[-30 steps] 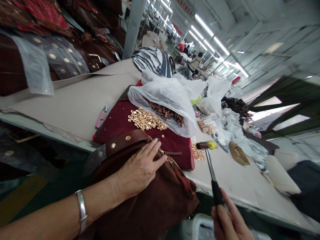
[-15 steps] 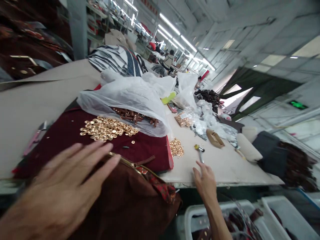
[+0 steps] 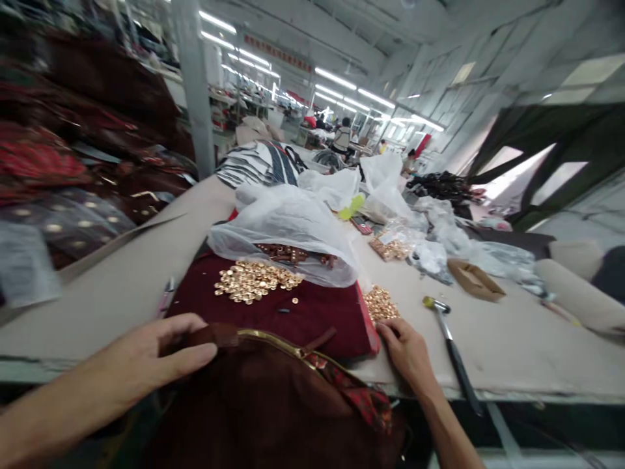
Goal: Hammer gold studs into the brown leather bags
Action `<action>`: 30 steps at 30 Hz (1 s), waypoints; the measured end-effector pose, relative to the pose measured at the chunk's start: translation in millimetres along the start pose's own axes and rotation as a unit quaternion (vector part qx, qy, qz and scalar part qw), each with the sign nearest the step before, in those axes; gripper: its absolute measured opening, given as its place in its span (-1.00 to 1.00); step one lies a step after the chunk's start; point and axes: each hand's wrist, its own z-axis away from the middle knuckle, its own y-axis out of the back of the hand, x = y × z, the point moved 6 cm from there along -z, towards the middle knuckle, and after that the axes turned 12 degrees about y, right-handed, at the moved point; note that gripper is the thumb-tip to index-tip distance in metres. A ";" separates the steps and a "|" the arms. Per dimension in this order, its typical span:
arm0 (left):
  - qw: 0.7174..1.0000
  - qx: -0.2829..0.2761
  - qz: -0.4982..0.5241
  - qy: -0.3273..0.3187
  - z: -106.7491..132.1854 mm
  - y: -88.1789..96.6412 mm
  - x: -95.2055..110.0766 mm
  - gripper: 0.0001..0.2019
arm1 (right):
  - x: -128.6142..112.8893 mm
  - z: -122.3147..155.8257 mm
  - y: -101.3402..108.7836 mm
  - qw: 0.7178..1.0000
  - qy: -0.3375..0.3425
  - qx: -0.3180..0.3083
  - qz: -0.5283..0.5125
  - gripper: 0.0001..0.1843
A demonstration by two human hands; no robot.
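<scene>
A dark brown bag (image 3: 273, 397) with a brass zipper (image 3: 268, 337) and a red patterned lining lies at the table's front edge. My left hand (image 3: 183, 345) grips its upper left edge between thumb and fingers. At the small gold rivets (image 3: 381, 303), right of the maroon cloth, my right hand (image 3: 407, 348) has its fingertips drawn together; what is between them is hidden. To its right lies a hammer (image 3: 454, 352) with a yellow-tipped head and dark handle. Larger round gold studs (image 3: 251, 281) are heaped on the maroon cloth (image 3: 258, 319).
A white plastic bag (image 3: 288, 221) with brown straps (image 3: 283, 254) lies behind the studs. An open cardboard box (image 3: 474, 280) and a clear bag of gold pieces (image 3: 390, 244) are at the right. Brown bags (image 3: 127, 176) are piled at the left.
My left hand has gone from spread over the bag to gripping its edge. My right hand has left the hammer and moved to the small rivets. The view has turned.
</scene>
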 end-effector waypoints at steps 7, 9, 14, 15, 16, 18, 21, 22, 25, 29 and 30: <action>0.990 -0.133 0.043 0.014 50.2 -32.4 25.7 -0.59 | -74.7 8.5 17.5 0.986 0.015 -0.052 -0.157 -0.59; 0.993 -0.117 0.021 0.015 63.6 -38.8 28.9 -0.63 | -121.8 16.8 10.0 0.966 0.032 -0.087 -0.240 -0.66; 0.995 -0.088 -0.040 0.013 97.6 -55.9 34.8 -0.71 | -221.3 52.3 -25.4 0.860 -0.025 -0.264 -0.436 -0.77; 0.995 -0.084 -0.050 0.004 102.7 -58.8 36.6 -0.73 | -235.9 59.9 -29.3 0.834 -0.030 -0.296 -0.465 -0.77; 0.995 -0.077 -0.063 -0.007 107.2 -61.3 38.5 -0.75 | -247.7 66.3 -31.0 0.815 -0.028 -0.318 -0.484 -0.77; 0.994 -0.067 -0.084 -0.031 114.8 -65.4 42.5 -0.79 | -263.5 75.1 -29.4 0.805 -0.006 -0.340 -0.486 -0.82; 0.994 -0.061 -0.081 -0.049 123.5 -70.4 45.5 -0.84 | -276.1 80.3 -19.0 0.833 0.069 -0.342 -0.430 -0.93; 0.994 -0.059 -0.081 -0.050 125.8 -72.2 45.4 -0.85 | -279.7 81.1 -14.6 0.843 0.100 -0.339 -0.405 -0.92; 0.992 -0.043 -0.098 -0.065 132.4 -77.7 44.1 -0.90 | -289.0 83.9 -3.0 0.865 0.162 -0.341 -0.330 -0.81; 0.983 -0.011 -0.148 -0.105 143.9 -87.9 45.2 -0.97 | -298.1 90.6 8.8 0.875 0.199 -0.348 -0.271 -0.70; 0.980 -0.004 -0.162 -0.118 146.9 -91.0 46.8 -0.97 | -298.8 93.0 11.3 0.878 0.207 -0.342 -0.262 -0.70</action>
